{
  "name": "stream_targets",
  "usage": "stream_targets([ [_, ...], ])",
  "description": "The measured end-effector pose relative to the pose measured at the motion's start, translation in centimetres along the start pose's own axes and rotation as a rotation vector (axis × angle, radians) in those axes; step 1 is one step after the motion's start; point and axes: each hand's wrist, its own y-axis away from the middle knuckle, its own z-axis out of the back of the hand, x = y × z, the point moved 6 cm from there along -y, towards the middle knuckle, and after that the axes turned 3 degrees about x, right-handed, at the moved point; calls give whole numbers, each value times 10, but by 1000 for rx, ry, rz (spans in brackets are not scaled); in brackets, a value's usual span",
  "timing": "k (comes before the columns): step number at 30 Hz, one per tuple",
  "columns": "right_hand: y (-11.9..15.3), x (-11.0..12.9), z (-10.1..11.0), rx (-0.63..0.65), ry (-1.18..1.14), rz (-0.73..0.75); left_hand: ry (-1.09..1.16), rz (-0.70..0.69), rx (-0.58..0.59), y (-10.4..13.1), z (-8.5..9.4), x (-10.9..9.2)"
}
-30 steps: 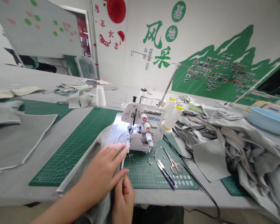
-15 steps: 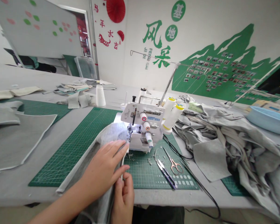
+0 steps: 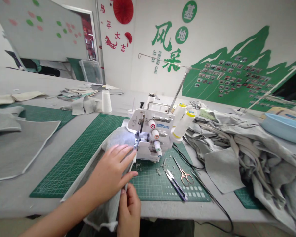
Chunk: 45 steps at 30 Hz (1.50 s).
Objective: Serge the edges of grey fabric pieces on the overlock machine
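A piece of grey fabric (image 3: pixel 106 194) with pale bound edges runs up into the lit needle area of a white overlock sewing machine (image 3: pixel 150 131). My left hand (image 3: pixel 113 168) lies flat on it just in front of the presser foot, fingers stretched out and thumb apart. Lower down, close to the table's front edge, my right hand (image 3: pixel 129 207) pinches the fabric's right edge between thumb and fingers. The fabric's near end hangs over the table edge. My left hand hides part of the edge that leads to the needle.
Right of the machine lie thread snips (image 3: pixel 176 186) and small scissors (image 3: pixel 185 174) on a green cutting mat (image 3: pixel 153 187). A large heap of grey fabric (image 3: pixel 236 148) and a blue basin (image 3: pixel 283 126) are farther right. A thread cone (image 3: pixel 106 101) stands behind, left of the machine.
The fabric has fed a little farther toward the machine, and its near end has come up into view. My left hand has shifted slightly forward with it; my right hand still pinches the edge.
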Motion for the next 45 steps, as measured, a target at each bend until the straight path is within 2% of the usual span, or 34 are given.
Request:
stream_targets([
  [7,0,9,-7,-52,-63,-11,-64,-58,-23,21,12,-21],
  [11,4,3,1,-133,-117,23,-83,-45,-45,25,12,-25],
  [16,12,-5,9,-134,-19,57,-32,13,-42,24,7,-21],
  [21,16,-8,7,-107,50,43,3,29,-43,25,4,-17],
  [42,-4,18,6,-96,109,-6,6,61,-20,5,-6,-1],
  [45,-6,16,5,-82,115,-26,20,59,1,0,-6,3],
])
